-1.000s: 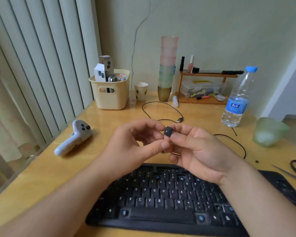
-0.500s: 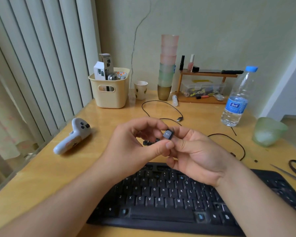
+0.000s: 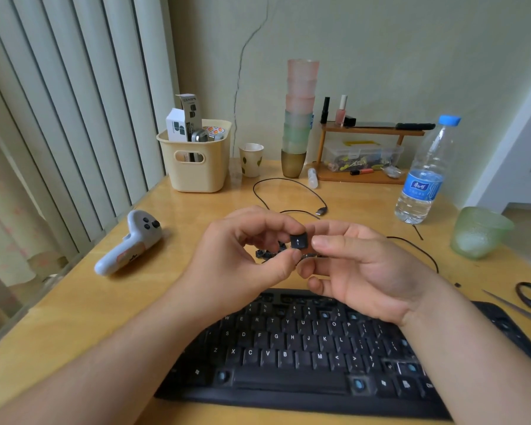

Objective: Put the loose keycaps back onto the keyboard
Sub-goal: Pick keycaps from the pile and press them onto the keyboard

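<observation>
Keycap (image 3: 298,241): black, arrow legend facing the camera, held in the air above the desk (image 3: 74,302), beyond the far edge of the keyboard (image 3: 288,357).
Left hand (image 3: 242,259): fingers curled; index fingertip on the keycap's top edge, thumb tip at its lower edge, pinching it.
Right hand (image 3: 362,271): palm up, fingers loosely curled; thumb tip touches the keycap's right side.
Loose keycaps (image 3: 269,253): small black pile on the desk behind the hands, partly hidden.
Keyboard: along the near edge; several bare switch sockets visible.
</observation>
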`<action>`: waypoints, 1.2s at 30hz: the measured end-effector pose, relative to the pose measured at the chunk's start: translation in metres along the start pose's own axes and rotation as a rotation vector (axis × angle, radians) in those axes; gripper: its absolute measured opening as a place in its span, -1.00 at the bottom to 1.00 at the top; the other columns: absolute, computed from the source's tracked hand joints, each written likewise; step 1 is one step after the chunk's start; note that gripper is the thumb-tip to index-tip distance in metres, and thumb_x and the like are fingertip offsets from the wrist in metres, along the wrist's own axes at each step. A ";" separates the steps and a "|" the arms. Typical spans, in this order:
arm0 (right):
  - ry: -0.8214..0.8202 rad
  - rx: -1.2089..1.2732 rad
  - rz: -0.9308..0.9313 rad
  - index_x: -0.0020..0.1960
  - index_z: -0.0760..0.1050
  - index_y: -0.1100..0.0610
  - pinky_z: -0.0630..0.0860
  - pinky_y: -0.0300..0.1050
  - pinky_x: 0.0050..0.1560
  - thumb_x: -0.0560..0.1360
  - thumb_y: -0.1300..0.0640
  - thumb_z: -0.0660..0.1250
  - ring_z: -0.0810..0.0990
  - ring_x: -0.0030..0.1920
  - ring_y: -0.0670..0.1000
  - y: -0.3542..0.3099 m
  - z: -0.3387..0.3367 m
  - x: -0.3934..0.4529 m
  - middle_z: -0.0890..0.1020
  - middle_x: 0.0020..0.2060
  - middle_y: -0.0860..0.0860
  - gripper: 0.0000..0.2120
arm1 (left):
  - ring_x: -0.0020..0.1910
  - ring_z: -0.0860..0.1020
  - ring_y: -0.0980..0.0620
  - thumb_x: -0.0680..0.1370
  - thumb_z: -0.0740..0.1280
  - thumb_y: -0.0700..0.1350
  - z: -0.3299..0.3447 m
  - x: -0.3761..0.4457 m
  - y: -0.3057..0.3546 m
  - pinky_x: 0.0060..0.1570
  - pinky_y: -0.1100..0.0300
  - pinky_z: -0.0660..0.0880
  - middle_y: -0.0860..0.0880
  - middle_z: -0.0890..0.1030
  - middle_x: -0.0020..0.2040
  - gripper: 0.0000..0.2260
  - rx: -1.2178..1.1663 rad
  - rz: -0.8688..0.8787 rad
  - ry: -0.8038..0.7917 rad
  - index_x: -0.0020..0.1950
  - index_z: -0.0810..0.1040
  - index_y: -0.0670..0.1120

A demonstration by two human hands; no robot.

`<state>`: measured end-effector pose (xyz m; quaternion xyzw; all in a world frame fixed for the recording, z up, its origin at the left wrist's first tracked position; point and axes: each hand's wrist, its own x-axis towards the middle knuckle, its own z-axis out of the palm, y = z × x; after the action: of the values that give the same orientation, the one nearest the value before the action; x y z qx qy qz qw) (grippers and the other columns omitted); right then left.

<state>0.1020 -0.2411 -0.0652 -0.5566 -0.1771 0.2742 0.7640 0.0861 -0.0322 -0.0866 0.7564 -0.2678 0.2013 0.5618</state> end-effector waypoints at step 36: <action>0.081 -0.097 -0.113 0.04 0.74 0.04 0.49 -0.07 -0.17 0.43 0.08 0.42 0.56 -0.24 0.03 0.002 0.008 -0.001 0.64 -0.26 0.08 -0.78 | -0.25 0.61 -0.03 0.42 0.57 -0.22 0.002 0.001 0.010 -0.07 0.08 0.60 -0.03 0.67 -0.22 -0.64 -0.244 -0.080 -0.041 0.16 0.56 -0.14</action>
<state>0.0957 -0.2352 -0.0643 -0.5927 -0.1906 0.1989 0.7568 0.0809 -0.0363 -0.0793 0.6965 -0.2713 0.1289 0.6517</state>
